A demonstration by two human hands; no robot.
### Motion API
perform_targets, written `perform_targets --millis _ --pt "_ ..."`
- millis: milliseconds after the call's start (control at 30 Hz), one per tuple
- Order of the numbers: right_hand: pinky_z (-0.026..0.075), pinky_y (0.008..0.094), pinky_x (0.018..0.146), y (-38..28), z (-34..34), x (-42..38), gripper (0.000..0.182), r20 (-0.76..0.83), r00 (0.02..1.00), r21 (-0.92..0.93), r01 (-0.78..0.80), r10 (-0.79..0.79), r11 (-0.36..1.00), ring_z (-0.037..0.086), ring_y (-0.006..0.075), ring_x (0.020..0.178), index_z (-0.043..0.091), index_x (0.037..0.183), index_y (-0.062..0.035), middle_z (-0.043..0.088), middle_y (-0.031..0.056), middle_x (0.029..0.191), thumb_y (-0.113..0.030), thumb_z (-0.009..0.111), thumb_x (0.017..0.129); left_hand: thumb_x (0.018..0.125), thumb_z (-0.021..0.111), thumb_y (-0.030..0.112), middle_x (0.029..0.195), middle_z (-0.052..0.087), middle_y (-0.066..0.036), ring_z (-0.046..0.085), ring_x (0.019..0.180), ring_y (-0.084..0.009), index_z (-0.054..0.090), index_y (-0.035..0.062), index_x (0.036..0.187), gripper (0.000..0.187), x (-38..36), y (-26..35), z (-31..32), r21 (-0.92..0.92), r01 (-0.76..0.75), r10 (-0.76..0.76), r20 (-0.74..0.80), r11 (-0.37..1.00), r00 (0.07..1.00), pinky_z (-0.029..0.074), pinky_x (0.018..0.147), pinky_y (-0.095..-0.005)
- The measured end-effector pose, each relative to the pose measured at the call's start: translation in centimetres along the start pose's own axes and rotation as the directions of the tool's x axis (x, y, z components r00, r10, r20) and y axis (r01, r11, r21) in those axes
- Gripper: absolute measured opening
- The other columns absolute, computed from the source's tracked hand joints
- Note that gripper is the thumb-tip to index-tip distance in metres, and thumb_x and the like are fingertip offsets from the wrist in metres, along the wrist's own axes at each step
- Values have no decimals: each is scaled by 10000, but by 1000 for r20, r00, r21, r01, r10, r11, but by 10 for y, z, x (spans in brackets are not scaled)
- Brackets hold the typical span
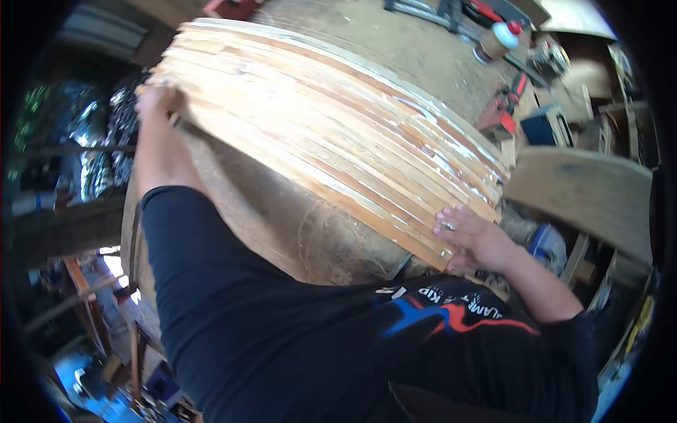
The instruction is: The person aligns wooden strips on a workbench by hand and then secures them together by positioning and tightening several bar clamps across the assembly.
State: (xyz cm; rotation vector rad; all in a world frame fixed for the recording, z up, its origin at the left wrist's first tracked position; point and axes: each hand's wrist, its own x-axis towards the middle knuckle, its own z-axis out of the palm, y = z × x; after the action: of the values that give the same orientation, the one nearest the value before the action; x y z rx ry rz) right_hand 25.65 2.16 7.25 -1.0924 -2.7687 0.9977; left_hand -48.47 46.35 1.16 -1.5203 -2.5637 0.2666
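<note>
A wide panel of pale and reddish wooden strips (282,106) lies side by side across the bench, with white smears that look like glue along several seams. My left hand (156,101) is closed round its left end, near the front corner. At the right end, my right hand (476,236) grips the near corner, fingers on the top face and thumb at the edge. Dark shadow shows under the panel's near edge. The strip ends are uneven on the left.
The worn workbench (275,211) carries dust or shavings near my body. Beyond the panel stand a glue bottle with a red cap (499,41), bar clamps (430,15) and a red-and-black tool (504,109). A curved board (582,197) sits to the right.
</note>
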Motion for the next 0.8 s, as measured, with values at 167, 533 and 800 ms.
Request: perform_targets --millis 167,533,800 --pt "321 515 1240 5 0 -2 705 -16 999 98 -34 36 995 441 325 1471 579 1458 -118 512 126 1550 -332 815 828 996 559 349 1135 759 -140 726 998 -278 740 45 1162 391 121 -28 58 104 -431 428 50 896 902 564 893 -392" --pt "401 428 1211 1 11 -10 881 -95 984 114 -142 153 983 394 311 1492 543 1495 -228 429 80 1610 -179 873 680 956 626 307 1067 776 -131 730 900 -282 772 40 1102 338 98 -3 48 -729 41 -150 -84 683 985 576 827 -372" --pt "408 435 1206 1 8 -10 831 -99 976 235 -166 193 958 390 306 1496 590 1456 -209 468 87 1584 -163 864 673 953 637 313 1059 777 -128 730 895 -275 776 40 1092 337 96 19 50 -752 28 -153 -97 658 983 578 824 -370"
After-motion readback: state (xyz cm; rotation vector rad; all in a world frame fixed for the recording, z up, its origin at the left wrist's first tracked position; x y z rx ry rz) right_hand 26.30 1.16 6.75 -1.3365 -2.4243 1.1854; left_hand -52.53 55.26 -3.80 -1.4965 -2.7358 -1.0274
